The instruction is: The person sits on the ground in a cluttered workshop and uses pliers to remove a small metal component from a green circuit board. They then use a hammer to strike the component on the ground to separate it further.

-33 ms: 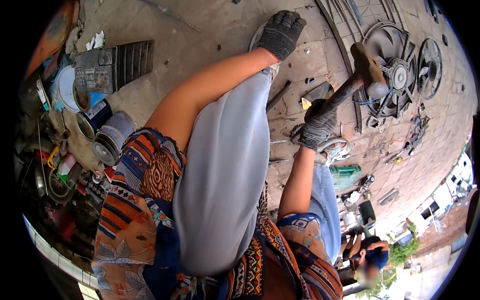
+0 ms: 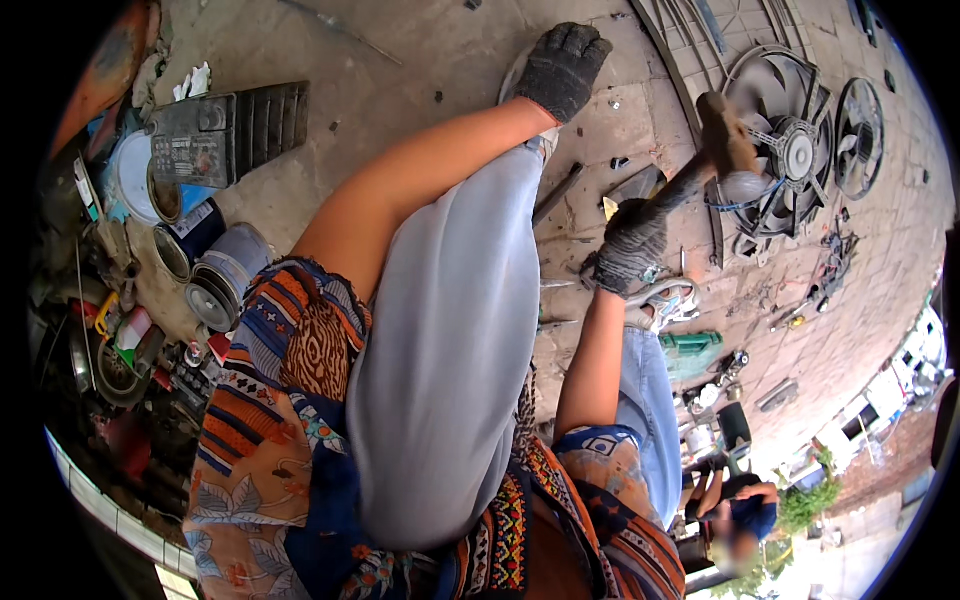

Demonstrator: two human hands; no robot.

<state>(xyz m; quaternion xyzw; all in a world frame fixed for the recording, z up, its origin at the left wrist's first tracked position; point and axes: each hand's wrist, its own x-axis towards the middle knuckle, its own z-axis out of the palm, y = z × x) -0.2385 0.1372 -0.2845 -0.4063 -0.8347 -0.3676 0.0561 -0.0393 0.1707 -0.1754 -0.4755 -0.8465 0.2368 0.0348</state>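
Observation:
My right hand (image 2: 632, 250), in a dark knitted glove, is wrapped around the handle of a hammer (image 2: 727, 140). The worn, rusty head is raised beyond the fist, in front of a fan in the view. My left hand (image 2: 565, 72), gloved alike, is at a light shoe (image 2: 512, 78) past my grey trouser leg (image 2: 450, 340). Its fingers are bent and pressed together; what is under them is hidden. Below the right hand, my other shoe (image 2: 672, 303) shows in part. A dark plate-like piece (image 2: 636, 186) and a dark bar (image 2: 558, 193) lie between the hands.
At left stand a black battery (image 2: 230, 135), several tins (image 2: 228, 265) and a heap of parts. Two fans (image 2: 797, 155) (image 2: 860, 138) and metal rods are at upper right. A green case (image 2: 692, 355) and loose tools lie at right. Another person (image 2: 750, 505) sits at lower right.
The hammer and my right hand have shifted very slightly, the hammer's head a little to the left and down. My left hand stays in place.

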